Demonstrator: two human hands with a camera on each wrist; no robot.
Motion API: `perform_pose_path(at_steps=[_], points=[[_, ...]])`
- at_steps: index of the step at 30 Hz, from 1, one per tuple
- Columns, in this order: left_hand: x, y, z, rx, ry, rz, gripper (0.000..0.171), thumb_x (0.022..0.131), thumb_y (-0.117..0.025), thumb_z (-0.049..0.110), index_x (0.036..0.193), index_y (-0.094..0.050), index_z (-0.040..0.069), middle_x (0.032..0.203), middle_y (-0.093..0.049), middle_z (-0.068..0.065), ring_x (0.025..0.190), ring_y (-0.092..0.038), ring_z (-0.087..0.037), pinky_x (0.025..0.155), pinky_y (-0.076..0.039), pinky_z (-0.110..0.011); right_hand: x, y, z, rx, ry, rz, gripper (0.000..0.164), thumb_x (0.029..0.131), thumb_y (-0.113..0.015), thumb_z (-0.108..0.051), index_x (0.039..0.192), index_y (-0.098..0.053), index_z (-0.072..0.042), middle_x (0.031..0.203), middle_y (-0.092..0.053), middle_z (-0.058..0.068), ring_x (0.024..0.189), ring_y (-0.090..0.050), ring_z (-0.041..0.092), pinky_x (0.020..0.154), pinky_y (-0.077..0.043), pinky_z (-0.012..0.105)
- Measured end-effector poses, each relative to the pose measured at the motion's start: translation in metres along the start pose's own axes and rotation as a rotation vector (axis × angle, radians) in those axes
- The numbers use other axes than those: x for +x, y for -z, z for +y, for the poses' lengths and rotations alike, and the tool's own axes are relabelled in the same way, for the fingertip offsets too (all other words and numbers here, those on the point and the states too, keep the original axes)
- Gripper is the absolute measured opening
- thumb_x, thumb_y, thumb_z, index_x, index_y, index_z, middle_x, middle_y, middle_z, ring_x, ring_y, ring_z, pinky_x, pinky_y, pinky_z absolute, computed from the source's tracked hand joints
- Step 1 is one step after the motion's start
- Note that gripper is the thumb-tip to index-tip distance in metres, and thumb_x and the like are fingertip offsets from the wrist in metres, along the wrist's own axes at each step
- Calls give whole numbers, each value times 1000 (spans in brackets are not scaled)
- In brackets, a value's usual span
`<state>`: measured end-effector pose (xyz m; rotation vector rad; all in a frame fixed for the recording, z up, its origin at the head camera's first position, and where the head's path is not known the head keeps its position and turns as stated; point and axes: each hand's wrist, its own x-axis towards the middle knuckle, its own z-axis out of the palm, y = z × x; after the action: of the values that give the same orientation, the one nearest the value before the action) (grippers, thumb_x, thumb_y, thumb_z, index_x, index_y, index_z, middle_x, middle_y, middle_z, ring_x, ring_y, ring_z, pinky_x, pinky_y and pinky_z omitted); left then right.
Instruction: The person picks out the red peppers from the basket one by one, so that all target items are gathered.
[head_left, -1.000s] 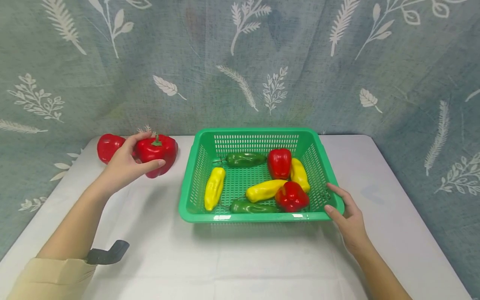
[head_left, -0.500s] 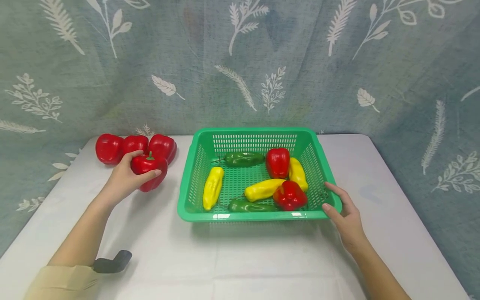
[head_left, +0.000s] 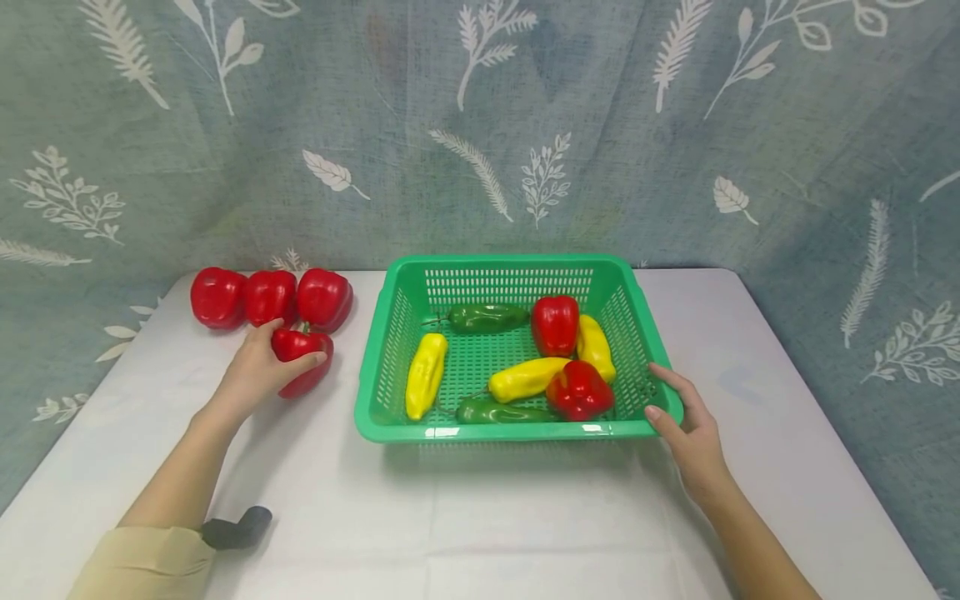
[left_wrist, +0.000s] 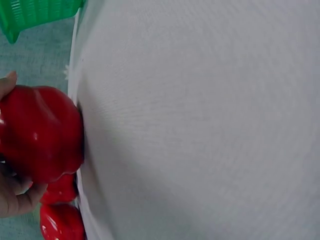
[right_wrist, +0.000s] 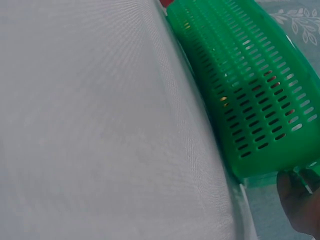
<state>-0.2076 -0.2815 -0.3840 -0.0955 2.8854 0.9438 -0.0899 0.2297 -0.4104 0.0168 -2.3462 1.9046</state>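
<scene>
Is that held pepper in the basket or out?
Out: the left hand grips the red pepper left of the green basket.

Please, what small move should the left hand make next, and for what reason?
Probably the left hand should loosen its grip and let go of the red pepper. In the left wrist view, this pepper seems to rest on the white cloth, close in front of three other red peppers, so it likely needs no more support.

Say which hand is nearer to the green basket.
Right. The right hand holds the green basket at its near right corner; the left hand is apart from it, to its left, gripping a red pepper.
</scene>
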Motion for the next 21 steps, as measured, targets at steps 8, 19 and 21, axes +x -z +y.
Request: perform_pose_path(at_steps=[8, 19, 21], points=[[1, 0, -1, 35, 72, -32, 106, 79, -68, 53, 145, -12, -9, 135, -30, -35, 118, -35, -54, 83, -48, -62, 0, -1, 1, -4, 26, 2, 48, 97, -48, -7, 143, -37, -13, 148, -29, -1, 121, -34, 6, 87, -43, 7], [5, -3, -1, 0, 87, -53, 108, 81, -63, 58, 145, -10, -12, 136, -28, -36, 120, -33, -55, 86, -46, -63, -1, 0, 2, -27, -9, -3, 48, 98, -47, -9, 144, -35, -15, 152, -24, 9, 119, -34, 6, 86, -44, 7], [6, -3, -1, 11, 95, -56, 109, 81, -63, 59, 145, -9, -11, 136, -27, -36, 119, -33, -55, 85, -46, -63, -1, 0, 2, -31, -1, -4, 48, 98, -47, -9, 144, -35, -14, 151, -25, 6, 120, -34, 6, 86, -44, 7]])
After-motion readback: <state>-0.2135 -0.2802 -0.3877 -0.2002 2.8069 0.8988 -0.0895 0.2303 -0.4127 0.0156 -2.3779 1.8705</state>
